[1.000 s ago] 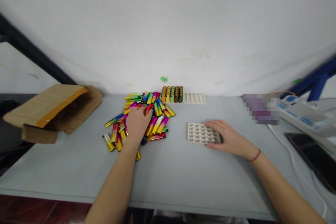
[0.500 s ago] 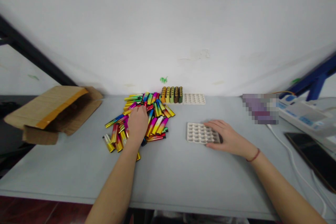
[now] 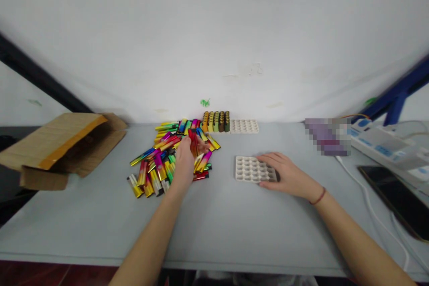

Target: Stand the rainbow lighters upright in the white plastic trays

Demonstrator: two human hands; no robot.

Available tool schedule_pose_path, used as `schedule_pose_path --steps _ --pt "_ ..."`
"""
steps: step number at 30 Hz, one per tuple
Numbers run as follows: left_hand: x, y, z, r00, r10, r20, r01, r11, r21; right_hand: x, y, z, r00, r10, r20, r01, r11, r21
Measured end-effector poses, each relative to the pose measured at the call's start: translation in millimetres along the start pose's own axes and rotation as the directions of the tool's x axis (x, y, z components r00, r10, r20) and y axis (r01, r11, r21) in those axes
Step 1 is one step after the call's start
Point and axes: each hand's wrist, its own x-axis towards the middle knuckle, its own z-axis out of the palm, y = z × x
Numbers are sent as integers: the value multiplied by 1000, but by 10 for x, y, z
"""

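Over the pile of shiny multicoloured lighters (image 3: pixel 160 165), my left hand (image 3: pixel 184 161) is closed around a red lighter (image 3: pixel 193 137), held nearly upright above the others. The fingers partly cover its lower end. My right hand (image 3: pixel 284 175) grips the right end of a white tray (image 3: pixel 246 169) lying flat, thumb along the near side and fingers along the far side. Rows of round holes show in this tray with nothing in them. Near the wall, several lighters (image 3: pixel 216 120) stand upright in rows, and a second white tray (image 3: pixel 246 126) lies beside them.
An open cardboard box (image 3: pixel 67 143) lies on its side at the left of the grey table (image 3: pixel 214 228). On the right are a blurred purple item (image 3: pixel 326 137), a white power strip (image 3: pixel 382 145), a dark phone (image 3: pixel 395 199) and white cables (image 3: pixel 365 192).
My left hand has risen from the pile and shifted slightly right, now with a red lighter in it. My right hand stays on the tray. The whole view has moved slightly.
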Motion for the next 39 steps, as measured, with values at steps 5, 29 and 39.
schedule_pose_path --steps 5,29,39 --pt "-183 40 204 954 -200 222 253 936 -245 3 -11 -1 1000 2 -4 -2 1000 -2" --pt "-344 -65 323 886 -395 244 451 855 -257 -9 -25 5 1000 6 -12 -7 1000 -23" --pt "-408 -95 369 889 -414 194 452 860 -237 -8 -8 21 1000 0 -14 0 1000 -31"
